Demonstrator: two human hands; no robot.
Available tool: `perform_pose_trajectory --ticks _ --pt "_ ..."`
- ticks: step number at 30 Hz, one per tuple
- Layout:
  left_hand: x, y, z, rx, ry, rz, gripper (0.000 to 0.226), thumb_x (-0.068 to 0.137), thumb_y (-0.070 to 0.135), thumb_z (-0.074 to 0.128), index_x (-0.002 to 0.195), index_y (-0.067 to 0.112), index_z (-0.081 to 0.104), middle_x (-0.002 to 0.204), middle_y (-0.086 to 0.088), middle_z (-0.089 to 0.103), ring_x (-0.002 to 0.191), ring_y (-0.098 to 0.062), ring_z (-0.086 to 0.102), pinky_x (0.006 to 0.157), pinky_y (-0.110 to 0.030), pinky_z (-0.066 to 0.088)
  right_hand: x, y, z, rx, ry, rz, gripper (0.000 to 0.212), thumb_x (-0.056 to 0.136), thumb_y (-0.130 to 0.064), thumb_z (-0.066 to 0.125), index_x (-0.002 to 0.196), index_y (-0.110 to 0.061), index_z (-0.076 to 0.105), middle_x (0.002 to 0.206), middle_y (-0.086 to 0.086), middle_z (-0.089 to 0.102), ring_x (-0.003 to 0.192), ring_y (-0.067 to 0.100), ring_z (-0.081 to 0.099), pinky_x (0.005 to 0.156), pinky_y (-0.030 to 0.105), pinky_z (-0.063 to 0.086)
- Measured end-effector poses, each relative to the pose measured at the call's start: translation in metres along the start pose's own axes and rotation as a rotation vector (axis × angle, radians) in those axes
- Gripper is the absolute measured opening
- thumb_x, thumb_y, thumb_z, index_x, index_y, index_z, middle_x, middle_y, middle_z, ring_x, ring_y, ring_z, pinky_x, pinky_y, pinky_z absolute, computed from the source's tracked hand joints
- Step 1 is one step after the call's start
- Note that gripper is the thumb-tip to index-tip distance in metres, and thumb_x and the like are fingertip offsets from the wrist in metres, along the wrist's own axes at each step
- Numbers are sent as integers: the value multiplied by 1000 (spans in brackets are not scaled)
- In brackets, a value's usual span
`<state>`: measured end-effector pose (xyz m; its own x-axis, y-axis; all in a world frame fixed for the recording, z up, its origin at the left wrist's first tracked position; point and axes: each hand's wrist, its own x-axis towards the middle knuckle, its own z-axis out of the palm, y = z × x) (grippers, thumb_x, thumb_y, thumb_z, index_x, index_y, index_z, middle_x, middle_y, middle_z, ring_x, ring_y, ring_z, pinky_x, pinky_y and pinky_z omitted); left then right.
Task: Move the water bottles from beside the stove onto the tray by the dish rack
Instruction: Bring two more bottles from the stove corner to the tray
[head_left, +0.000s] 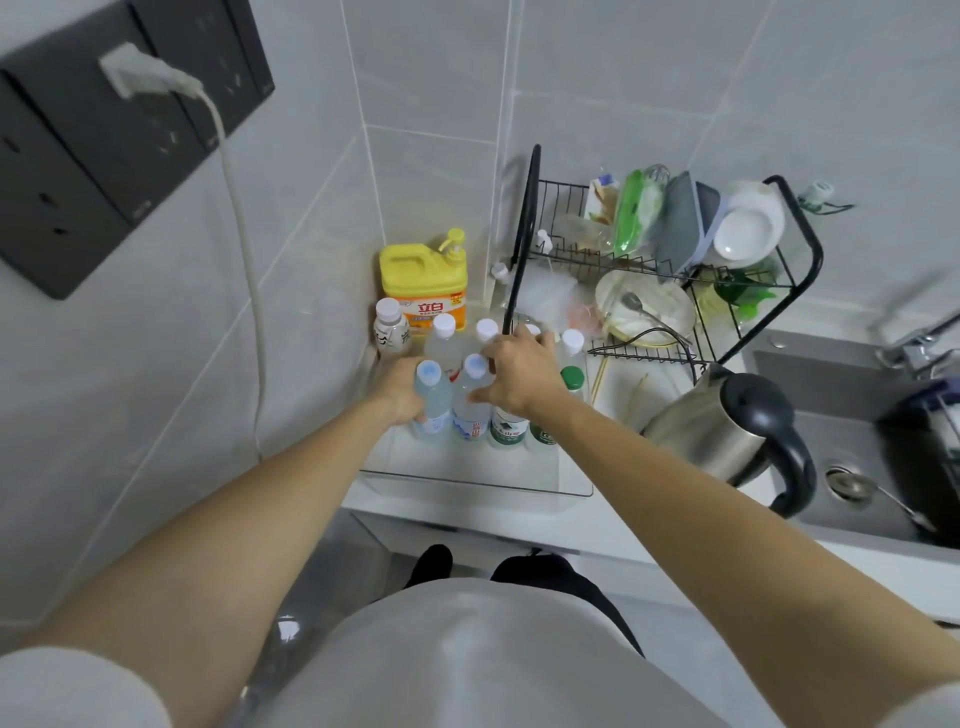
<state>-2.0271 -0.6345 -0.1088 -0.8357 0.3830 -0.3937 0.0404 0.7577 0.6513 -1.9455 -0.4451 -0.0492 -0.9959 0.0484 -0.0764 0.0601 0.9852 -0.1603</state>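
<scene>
Several plastic water bottles stand upright on a clear tray (467, 480) left of the black dish rack (675, 260). My left hand (402, 389) is wrapped around a pale-blue-capped bottle (432, 400) at the tray's front left. My right hand (519, 374) rests on top of a bottle with a green and white label (509, 428); its cap is hidden under the palm. A white-capped bottle (471, 402) stands between my hands. A green-capped bottle (571, 378) stands to the right, and more white-capped bottles (444, 335) stand behind.
A yellow dish soap jug (423, 278) stands in the corner behind the tray. A steel kettle (727, 421) sits to the right, beside the sink (852, 441). Chopsticks (636, 397) lie by the tray. A white cable (244, 260) hangs down the left wall.
</scene>
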Motion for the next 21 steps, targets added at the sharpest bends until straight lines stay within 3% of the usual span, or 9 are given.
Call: perform_pose_trajectory --ticks 2,4,6,8,11,13,16,19,21 --pt "7 -6 0 20 -3 24 45 60 1 80 86 34 64 109 -5 72 91 -23 62 72 -38 59 2 -1 -5 10 22 -24 44 76 -60 79 102 -28 64 106 -5 69 111 24 54 95 45 31" --pt "7 -7 -5 37 9 42 54 57 3 81 91 38 57 112 -4 66 94 -24 60 74 -37 57 5 -1 -9 29 47 -56 46 80 -55 78 117 -30 66 108 -6 70 111 23 56 94 44 31" --pt "-5 2 -15 84 -4 45 66 55 3 86 103 33 53 115 -1 62 99 -24 59 83 -40 56 8 -2 -12 39 38 -89 41 83 -53 76 116 -32 66 106 -7 70 110 21 58 94 43 31" --pt "-14 11 -24 118 -24 39 68 56 6 91 109 29 55 113 2 63 98 -20 59 82 -37 55 11 -3 -13 33 14 -104 35 84 -52 75 112 -33 66 103 -7 69 107 21 59 93 41 31" --pt "-17 22 -36 154 18 60 62 62 7 93 111 18 56 107 -2 61 89 -21 56 65 -30 46 13 -3 -12 33 -17 -109 33 84 -50 76 109 -32 66 106 -5 70 108 22 61 95 42 33" --pt "-21 33 -43 125 50 58 51 69 12 90 107 16 56 97 -5 60 81 -22 58 57 -34 53 14 -3 -11 36 -23 -115 34 84 -49 75 111 -32 65 108 -5 71 109 22 62 95 42 33" --pt "-25 46 -51 202 85 114 34 76 25 87 98 14 64 82 -1 59 76 -25 61 60 -36 54 14 -2 -12 18 -30 -141 35 86 -47 74 115 -31 65 109 -4 71 108 24 64 94 41 33" --pt "-26 50 -55 364 97 173 29 77 33 86 93 15 70 84 -4 64 84 -25 63 66 -31 46 15 -1 -14 -11 -25 -163 32 87 -43 72 114 -29 66 107 0 70 106 27 64 92 41 34" --pt "-24 52 -54 410 94 183 25 76 32 85 89 17 71 82 -3 62 86 -27 64 70 -34 51 16 0 -15 -40 -21 -174 32 88 -42 71 114 -27 66 108 1 69 106 28 64 93 41 35"
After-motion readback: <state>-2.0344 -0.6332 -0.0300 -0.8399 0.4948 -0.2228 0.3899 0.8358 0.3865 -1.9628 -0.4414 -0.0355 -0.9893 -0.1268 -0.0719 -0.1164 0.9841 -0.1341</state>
